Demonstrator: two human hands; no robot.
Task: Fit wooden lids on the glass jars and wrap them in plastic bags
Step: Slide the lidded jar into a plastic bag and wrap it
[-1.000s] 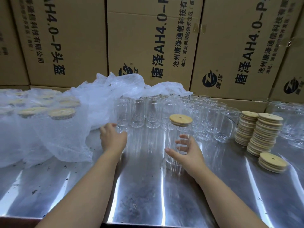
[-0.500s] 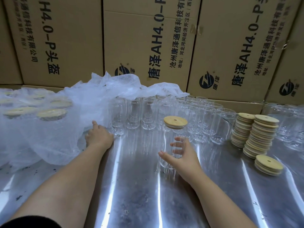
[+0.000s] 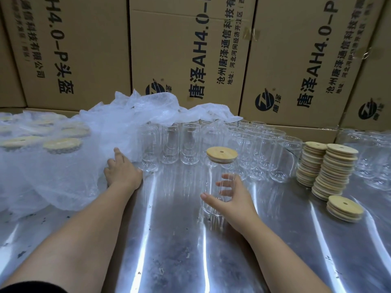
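Though lidded, glass jar (image 3: 218, 170) empty.

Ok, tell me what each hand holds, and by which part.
Right hand grips the lidded jar round its lower body. Left hand holds nothing; it touches the plastic bags.

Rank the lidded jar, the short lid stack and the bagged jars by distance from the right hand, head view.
1. Lidded jar: held in the right hand.
2. Short lid stack: off to the hand's right.
3. Bagged jars: far left, beyond the left hand.
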